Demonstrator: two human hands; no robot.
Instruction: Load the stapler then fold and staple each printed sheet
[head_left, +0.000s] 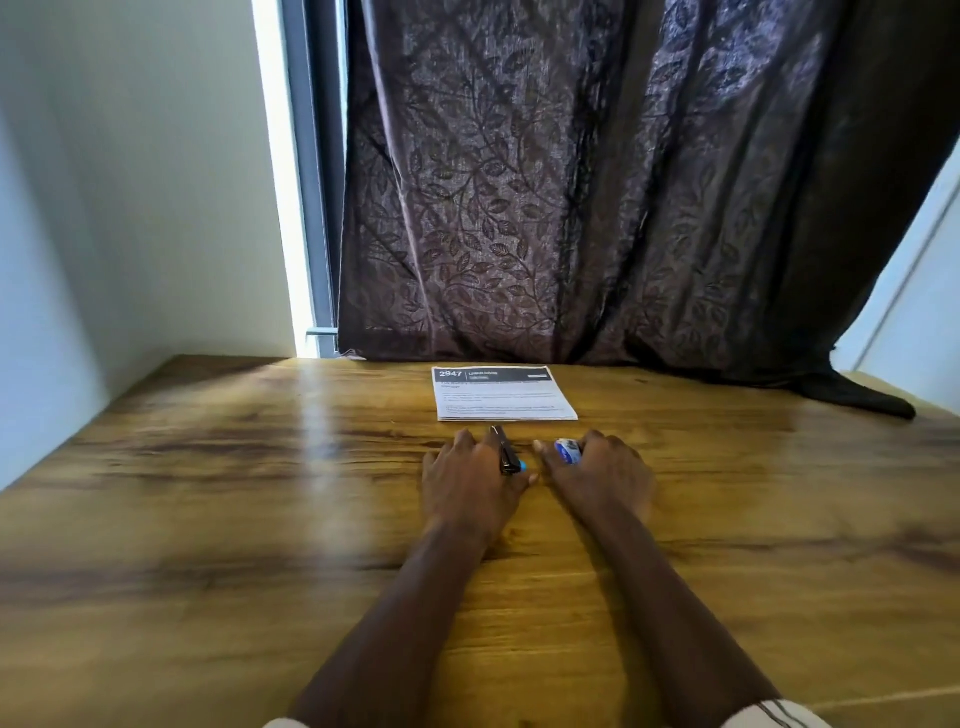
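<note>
Two hands meet on the wooden counter (208, 493): the left hand (467, 483) grips a dark stapler (506, 457), the right hand (597, 478) pinches a small blue staple box (566, 451). Printed sheets (501, 397) lie at twelve o'clock. Hold the stapler steady while loading.

Stack of printed sheets (504, 396) with black header band, flat at frame centre, dark blue-tipped stapler (507, 455) just below, small blue-and-white box (566, 450) to its right
</note>
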